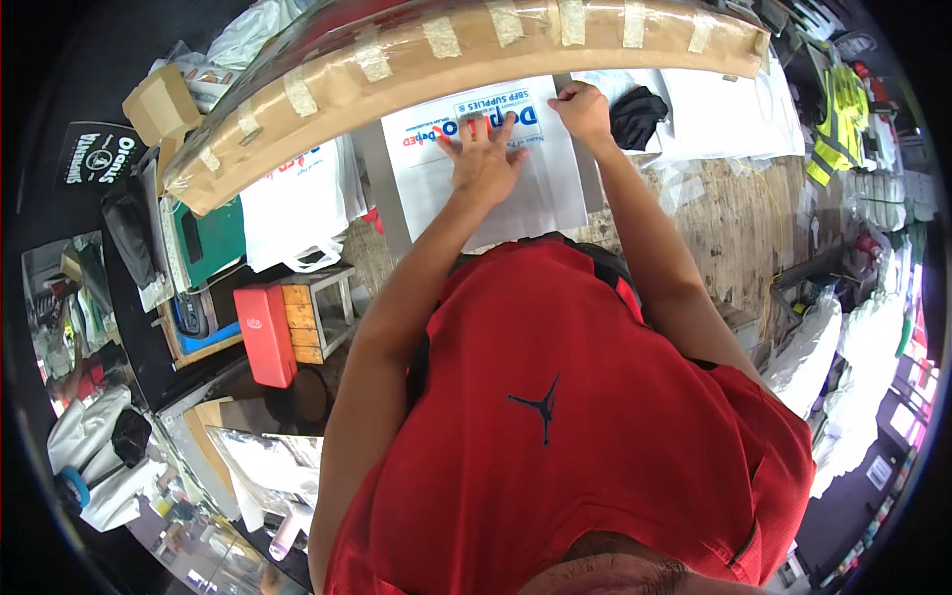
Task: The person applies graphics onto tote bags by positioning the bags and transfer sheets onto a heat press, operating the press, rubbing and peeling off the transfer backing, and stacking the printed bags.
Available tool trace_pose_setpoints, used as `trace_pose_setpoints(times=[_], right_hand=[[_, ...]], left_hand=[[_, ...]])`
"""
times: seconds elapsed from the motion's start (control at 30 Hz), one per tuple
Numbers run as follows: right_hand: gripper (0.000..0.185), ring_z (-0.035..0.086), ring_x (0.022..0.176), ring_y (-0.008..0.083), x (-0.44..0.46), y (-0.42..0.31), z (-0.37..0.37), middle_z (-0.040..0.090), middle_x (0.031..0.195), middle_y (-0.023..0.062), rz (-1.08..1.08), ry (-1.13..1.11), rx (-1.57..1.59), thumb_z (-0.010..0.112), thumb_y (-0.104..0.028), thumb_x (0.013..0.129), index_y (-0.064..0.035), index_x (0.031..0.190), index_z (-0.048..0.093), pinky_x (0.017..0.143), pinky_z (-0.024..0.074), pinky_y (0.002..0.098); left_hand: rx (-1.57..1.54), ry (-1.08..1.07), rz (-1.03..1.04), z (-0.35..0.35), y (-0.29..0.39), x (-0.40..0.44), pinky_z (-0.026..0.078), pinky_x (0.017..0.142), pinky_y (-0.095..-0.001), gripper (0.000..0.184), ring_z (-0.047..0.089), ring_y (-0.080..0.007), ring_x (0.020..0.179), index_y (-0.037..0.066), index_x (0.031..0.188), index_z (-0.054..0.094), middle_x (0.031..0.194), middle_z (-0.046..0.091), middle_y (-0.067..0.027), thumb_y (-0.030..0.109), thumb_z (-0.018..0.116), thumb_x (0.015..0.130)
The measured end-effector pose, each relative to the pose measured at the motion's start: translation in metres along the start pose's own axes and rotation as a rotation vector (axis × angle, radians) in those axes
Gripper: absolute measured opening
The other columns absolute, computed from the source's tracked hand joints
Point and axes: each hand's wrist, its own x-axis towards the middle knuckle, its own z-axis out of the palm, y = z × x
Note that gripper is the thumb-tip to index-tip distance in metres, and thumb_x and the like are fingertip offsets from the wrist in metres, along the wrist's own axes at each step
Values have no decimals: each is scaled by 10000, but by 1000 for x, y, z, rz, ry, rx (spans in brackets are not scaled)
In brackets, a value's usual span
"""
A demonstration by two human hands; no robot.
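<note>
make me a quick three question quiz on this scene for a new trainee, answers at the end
1. True or false: the left hand is balled into a fist above the flat white sheet printed in blue and red.

2. Which lies closer to the right hand?
a) the crumpled black fabric
b) the yellow-green safety vest

3. Fill in: the long brown package carries a row of short pale strips of ____.

Key: 1. False, its fingers are spread over the sheet. 2. a. 3. tape.
</note>
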Motion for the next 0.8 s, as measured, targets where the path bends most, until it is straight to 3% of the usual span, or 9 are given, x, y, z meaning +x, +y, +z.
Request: trace_pose_setpoints(times=[0.33, 0.4, 0.5, 0.67, 0.77, 0.8], right_hand=[[190, 708, 838, 337, -6, -1, 6, 732, 865, 147, 23, 92, -4, 780, -240, 692, -80, 779, 725, 794, 562, 397], [191, 708, 832, 338, -7, -2, 6, 732, 861, 146, 14, 94, 7, 784, -240, 699, -77, 777, 721, 796, 561, 398], [194, 709, 818, 334, -11, -2, 8, 731, 852, 140, 3, 110, 35, 792, -234, 714, -71, 783, 714, 790, 560, 399], [168, 709, 794, 320, -23, -1, 5, 729, 843, 135, -26, 179, 155, 785, -192, 740, -62, 803, 700, 753, 557, 399], [189, 716, 787, 296, -36, -5, 4, 728, 843, 134, -159, 401, 77, 797, -174, 762, -40, 850, 696, 714, 552, 367], [258, 713, 775, 310, -39, -5, 5, 716, 815, 164, -140, 345, 100, 813, -247, 752, -27, 832, 705, 704, 551, 376]], left_hand=[[-9, -123, 0, 0, -2, 1, 153, 1020, -816, 664, 233, -420, 1396, 325, 1515, 363, 1505, 286, -185, 590, 530, 931], [-18, 50, 69, 12, -4, -7, 55, 1032, -824, 690, 155, -461, 1436, 299, 1526, 359, 1556, 228, -180, 573, 555, 923], [-51, 130, 108, 22, -9, -13, 6, 1055, -801, 688, 120, -469, 1463, 299, 1535, 344, 1597, 190, -203, 579, 530, 934], [-40, 130, 94, 22, -3, -14, -8, 1085, -768, 667, 117, -465, 1476, 320, 1536, 338, 1604, 198, -204, 599, 485, 949], [-23, 134, 84, 24, -4, -13, -7, 1087, -763, 660, 114, -458, 1480, 341, 1537, 330, 1611, 190, -191, 616, 464, 952], [-14, 143, 88, 24, -4, -13, -4, 1085, -765, 662, 113, -456, 1479, 339, 1537, 329, 1611, 189, -188, 619, 462, 952]])
